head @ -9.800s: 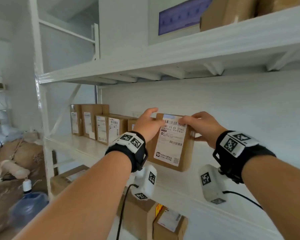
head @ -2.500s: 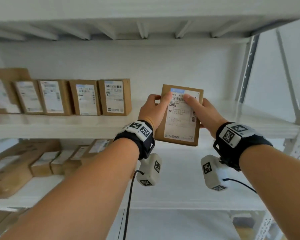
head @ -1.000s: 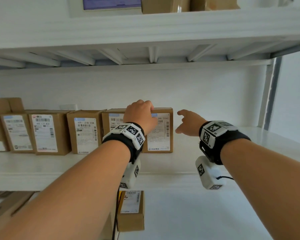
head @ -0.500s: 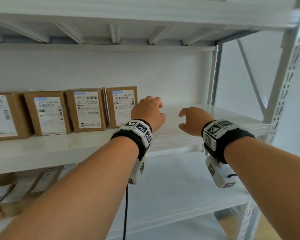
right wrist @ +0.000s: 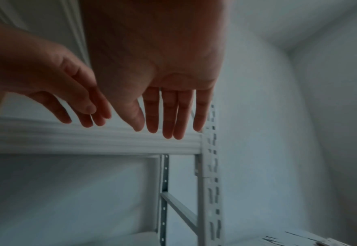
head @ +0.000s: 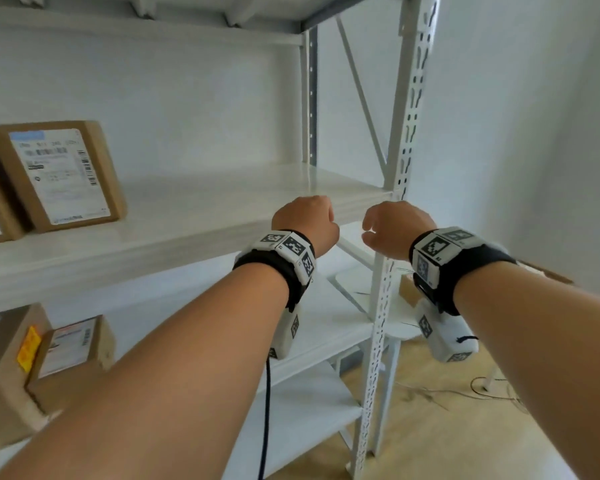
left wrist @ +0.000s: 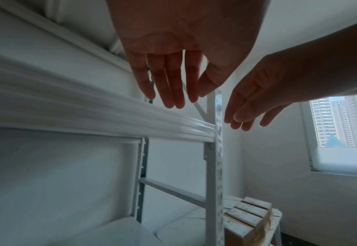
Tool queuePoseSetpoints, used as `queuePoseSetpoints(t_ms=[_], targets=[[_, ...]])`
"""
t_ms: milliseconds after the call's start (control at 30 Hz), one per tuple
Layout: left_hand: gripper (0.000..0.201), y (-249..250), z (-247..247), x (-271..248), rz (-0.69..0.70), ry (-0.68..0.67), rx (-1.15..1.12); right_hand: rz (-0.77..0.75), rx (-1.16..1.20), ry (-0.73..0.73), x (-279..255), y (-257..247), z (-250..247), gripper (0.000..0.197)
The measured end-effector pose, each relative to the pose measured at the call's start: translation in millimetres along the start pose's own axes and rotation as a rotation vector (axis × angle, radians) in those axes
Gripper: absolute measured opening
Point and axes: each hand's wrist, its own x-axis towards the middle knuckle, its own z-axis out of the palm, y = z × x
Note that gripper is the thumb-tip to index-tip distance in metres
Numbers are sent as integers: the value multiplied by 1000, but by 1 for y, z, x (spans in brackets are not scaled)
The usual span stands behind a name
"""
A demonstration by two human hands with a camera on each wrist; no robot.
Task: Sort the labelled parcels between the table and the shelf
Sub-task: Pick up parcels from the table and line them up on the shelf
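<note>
while both the left hand and right hand hang loose and empty, the parcel label blurs

I see a parcel standing on the shelf at my far left, more parcels on the level below it. The shelf's upright post rises at right; a desk stands behind it.
</note>
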Motion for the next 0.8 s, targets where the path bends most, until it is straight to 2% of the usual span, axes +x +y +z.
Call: queuePoseSetpoints(t_ms=[267, 467, 600, 800], targets=[[21, 116, 100, 46, 5, -112, 0, 92, 52, -74, 16, 159, 17, 27], [25, 186, 179, 71, -62, -199, 2, 119, 86, -154, 22, 263, 46, 26], [25, 213, 227, 78, -143, -276, -9, 136, 93, -215, 23, 305, 76, 26], [28, 235, 291, 96, -190, -356, -17, 195, 134, -255, 41, 335, 128, 23]])
